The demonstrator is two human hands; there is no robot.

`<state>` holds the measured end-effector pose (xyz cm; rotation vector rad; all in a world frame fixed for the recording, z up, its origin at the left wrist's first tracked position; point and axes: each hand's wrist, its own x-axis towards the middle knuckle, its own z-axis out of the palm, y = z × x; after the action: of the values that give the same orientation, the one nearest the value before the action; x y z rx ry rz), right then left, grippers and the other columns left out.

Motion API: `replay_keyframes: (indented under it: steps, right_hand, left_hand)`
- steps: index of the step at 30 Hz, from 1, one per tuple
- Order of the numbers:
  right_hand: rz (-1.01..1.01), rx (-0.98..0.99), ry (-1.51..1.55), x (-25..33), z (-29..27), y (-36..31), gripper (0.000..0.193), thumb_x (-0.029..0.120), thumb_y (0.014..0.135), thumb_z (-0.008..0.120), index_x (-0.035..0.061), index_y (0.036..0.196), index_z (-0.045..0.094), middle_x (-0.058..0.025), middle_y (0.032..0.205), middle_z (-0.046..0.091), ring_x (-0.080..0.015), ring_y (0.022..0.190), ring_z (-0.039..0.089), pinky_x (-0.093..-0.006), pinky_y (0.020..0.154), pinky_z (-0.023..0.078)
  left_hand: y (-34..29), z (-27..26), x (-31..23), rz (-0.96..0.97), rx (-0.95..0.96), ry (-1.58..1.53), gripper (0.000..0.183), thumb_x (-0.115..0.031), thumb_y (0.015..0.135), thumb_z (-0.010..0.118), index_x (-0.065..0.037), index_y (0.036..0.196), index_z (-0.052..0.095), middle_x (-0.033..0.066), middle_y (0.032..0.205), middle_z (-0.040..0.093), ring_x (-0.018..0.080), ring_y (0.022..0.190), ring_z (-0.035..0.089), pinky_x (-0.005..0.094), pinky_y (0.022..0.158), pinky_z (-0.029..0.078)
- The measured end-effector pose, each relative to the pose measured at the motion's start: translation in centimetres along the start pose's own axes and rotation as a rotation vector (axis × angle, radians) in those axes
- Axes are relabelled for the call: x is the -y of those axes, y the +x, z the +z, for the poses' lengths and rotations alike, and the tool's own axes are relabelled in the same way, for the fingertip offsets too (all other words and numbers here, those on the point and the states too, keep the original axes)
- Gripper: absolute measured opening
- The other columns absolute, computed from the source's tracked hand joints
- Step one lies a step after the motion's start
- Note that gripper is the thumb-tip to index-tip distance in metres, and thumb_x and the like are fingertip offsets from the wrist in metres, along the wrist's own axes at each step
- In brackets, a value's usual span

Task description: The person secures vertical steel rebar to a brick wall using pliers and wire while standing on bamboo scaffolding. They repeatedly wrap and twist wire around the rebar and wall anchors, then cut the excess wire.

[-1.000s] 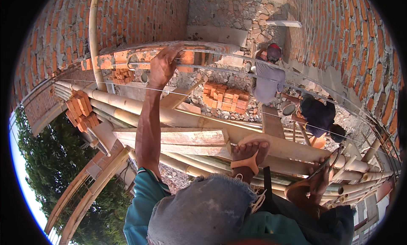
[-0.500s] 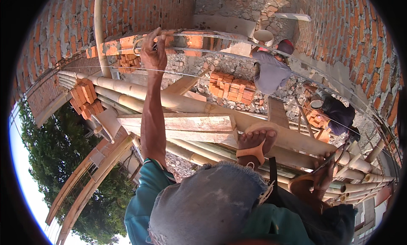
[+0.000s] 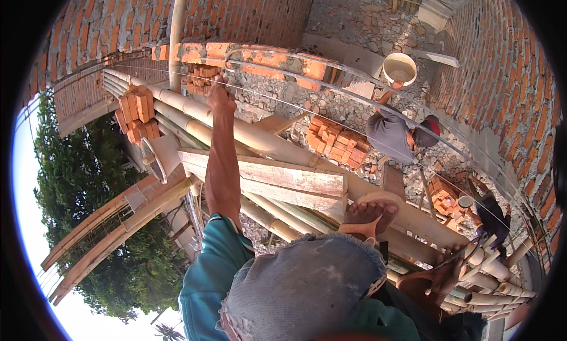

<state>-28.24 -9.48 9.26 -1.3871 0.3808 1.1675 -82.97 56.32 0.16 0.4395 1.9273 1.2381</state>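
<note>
My left hand (image 3: pixel 220 99) is stretched out at the end of my raised left arm. Its fingers are drawn together next to a thin taut string (image 3: pixel 271 99); whether they grip the string or something small, I cannot make out. Just beyond the fingertips, the bent end of a steel bar (image 3: pixel 283 73) lies along the top of a partly built brick wall (image 3: pixel 204 51). My right hand does not show.
My sandalled foot (image 3: pixel 372 217) rests on the bamboo scaffold (image 3: pixel 254 137) beside wooden beams (image 3: pixel 271 178). Bricks (image 3: pixel 136 108) are stacked on the poles at left. Below, one person (image 3: pixel 393 131) holds a bucket (image 3: pixel 400 68) near a brick pile (image 3: pixel 336 141); another person (image 3: pixel 491 217) works at right.
My left hand has drawn back from the bar's bent end toward me, and the string now passes at its fingertips. The person below has moved the bucket outward. The view has shifted.
</note>
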Motion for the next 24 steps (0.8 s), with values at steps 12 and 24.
replay_keyframes:
  steps: [12,24]
  right_hand:
    - [-0.03,0.005,0.015,-0.1,0.3,-0.3,0.062,0.041,0.104,0.056,0.0165,0.157,0.034,-0.001,0.147,0.047,-0.0207,0.125,0.05,-0.0405,0.101,0.047]
    - [-0.057,0.048,0.031,0.0,1.1,-0.3,0.065,0.041,0.102,0.059,0.0149,0.156,0.035,0.0002,0.142,0.049,-0.0201,0.123,0.053,-0.0425,0.099,0.051]
  left_hand:
    - [0.5,1.1,0.2,0.061,0.182,0.114,0.021,-0.031,0.099,0.068,-0.01,0.1,0.069,-0.0031,0.078,0.063,0.0036,0.053,0.043,0.0198,0.039,0.029]
    - [2.0,2.1,1.2,0.085,0.186,-0.046,0.015,-0.017,0.093,0.076,-0.004,0.099,0.072,-0.0001,0.081,0.065,0.0078,0.055,0.048,0.025,0.041,0.03]
